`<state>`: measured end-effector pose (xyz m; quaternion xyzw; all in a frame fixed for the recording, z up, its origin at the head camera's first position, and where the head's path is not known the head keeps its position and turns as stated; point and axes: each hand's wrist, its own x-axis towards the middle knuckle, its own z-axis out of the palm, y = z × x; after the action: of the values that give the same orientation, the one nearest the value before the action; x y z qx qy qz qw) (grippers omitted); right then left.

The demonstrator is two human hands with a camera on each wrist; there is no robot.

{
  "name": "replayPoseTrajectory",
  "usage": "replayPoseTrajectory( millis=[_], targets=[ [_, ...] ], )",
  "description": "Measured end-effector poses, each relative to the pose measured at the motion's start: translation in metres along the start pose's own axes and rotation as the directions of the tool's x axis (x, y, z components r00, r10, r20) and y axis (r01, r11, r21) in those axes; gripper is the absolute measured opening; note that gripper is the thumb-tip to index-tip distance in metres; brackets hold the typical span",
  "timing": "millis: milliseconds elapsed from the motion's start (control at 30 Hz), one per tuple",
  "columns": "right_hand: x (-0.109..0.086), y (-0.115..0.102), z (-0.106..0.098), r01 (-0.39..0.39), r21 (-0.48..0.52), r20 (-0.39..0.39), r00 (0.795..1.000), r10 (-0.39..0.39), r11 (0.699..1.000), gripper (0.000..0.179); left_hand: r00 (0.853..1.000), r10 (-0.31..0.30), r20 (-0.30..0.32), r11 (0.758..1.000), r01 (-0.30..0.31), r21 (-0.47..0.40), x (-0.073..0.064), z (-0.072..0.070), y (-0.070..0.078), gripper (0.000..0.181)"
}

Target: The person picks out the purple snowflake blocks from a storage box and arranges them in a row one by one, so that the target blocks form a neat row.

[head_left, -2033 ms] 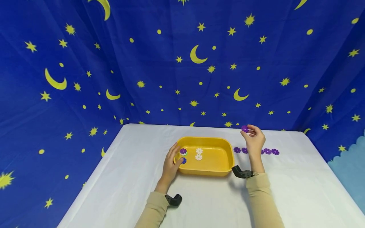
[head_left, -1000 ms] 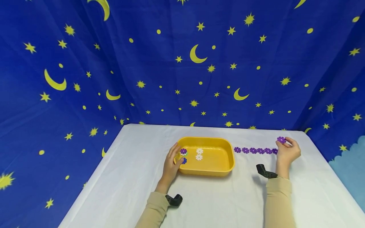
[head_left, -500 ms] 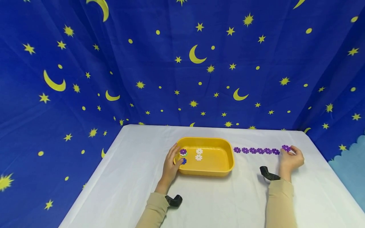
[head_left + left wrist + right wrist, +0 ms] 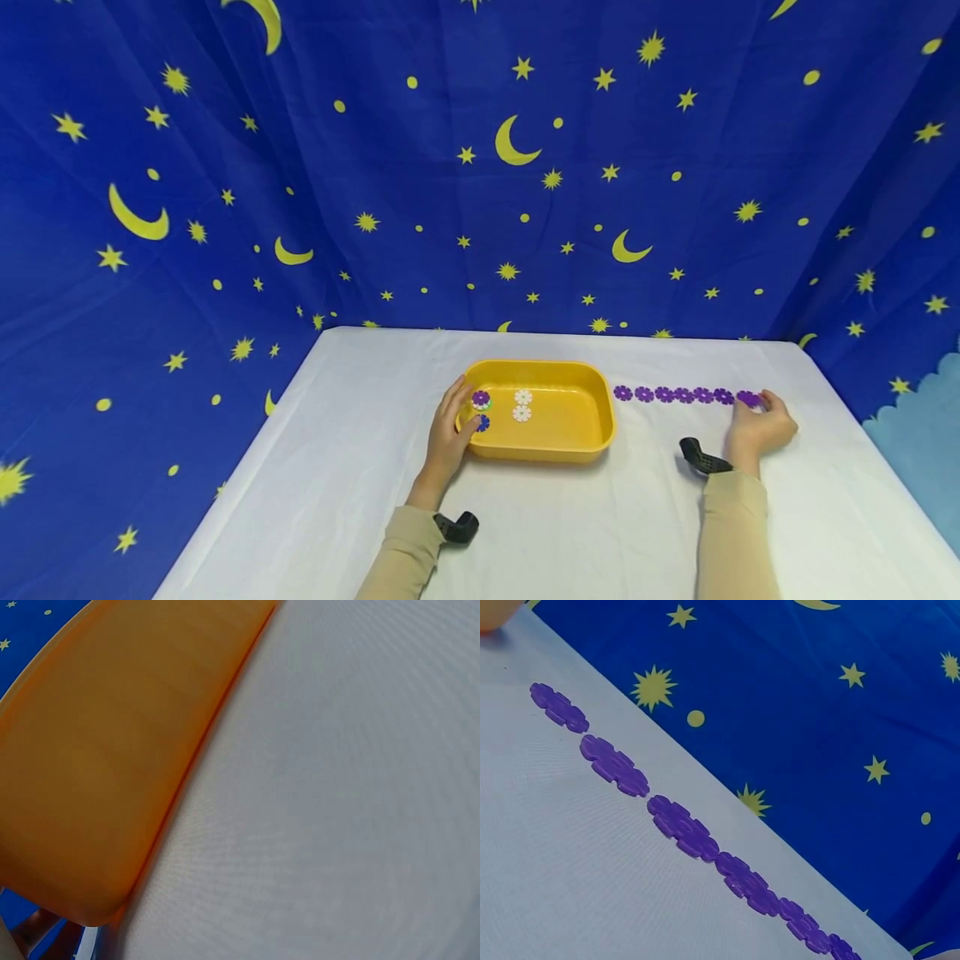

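Observation:
In the head view a yellow plastic tray [image 4: 551,456] stands mid-table. My left hand [image 4: 444,442] holds its left end, thumb over the rim; in the left wrist view the tray's wall [image 4: 97,765] fills the left, with only a bit of the hand at the lower corner. At the right, my right hand [image 4: 761,427] pinches a purple snowflake-shaped disc [image 4: 747,398] at the right end of a row of several purple discs [image 4: 664,395]. In the right wrist view those discs [image 4: 682,827] lie flat in a diagonal line; the fingers are out of sight there.
Inside the tray lie two white discs [image 4: 522,413], a blue disc [image 4: 483,423] and a purple disc [image 4: 480,398] over paler ones, near the left hand. The white table [image 4: 555,533] ends at a blue star-patterned curtain [image 4: 420,275] behind the tray.
My right hand has carried the purple disc from above the row rightward, then lowered it to the row's right end. The left hand stays on the tray.

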<state>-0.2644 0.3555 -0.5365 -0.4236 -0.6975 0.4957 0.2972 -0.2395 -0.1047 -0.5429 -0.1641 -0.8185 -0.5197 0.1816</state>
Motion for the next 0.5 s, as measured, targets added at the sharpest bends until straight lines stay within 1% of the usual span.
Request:
replayPoseTrajectory(
  millis=[100,167,233,300,500],
  targets=[
    [0.0009,0.0000,0.0011,0.030,-0.053,0.014,0.999,-0.030,0.998,0.048,1.000,0.012,-0.006,1.000,-0.012,0.011,0.0008,-0.0001,0.0000,0.050],
    [0.0012,-0.0002,0.0014,0.046,-0.065,0.019,0.999,-0.045,0.997,0.049,1.000,0.013,-0.008,1.000,-0.013,0.013,0.0011,-0.0001,-0.0003,0.050],
    [0.0012,0.0004,0.0015,0.041,-0.060,0.029,0.999,-0.039,0.997,0.049,1.000,0.009,-0.007,1.000,-0.009,0.006,0.0011,-0.0002,-0.0001,0.050],
    [0.0009,0.0016,0.0016,0.037,-0.047,0.022,0.999,-0.036,0.998,0.049,1.000,0.003,-0.003,1.000,-0.003,-0.004,0.0006,-0.0005,0.0007,0.050],
    [0.0009,0.0041,0.0027,0.055,-0.006,-0.034,0.998,-0.055,0.998,0.044,1.000,0.003,-0.001,1.000,-0.003,-0.013,0.0001,-0.0004,0.0009,0.051]
  ],
)
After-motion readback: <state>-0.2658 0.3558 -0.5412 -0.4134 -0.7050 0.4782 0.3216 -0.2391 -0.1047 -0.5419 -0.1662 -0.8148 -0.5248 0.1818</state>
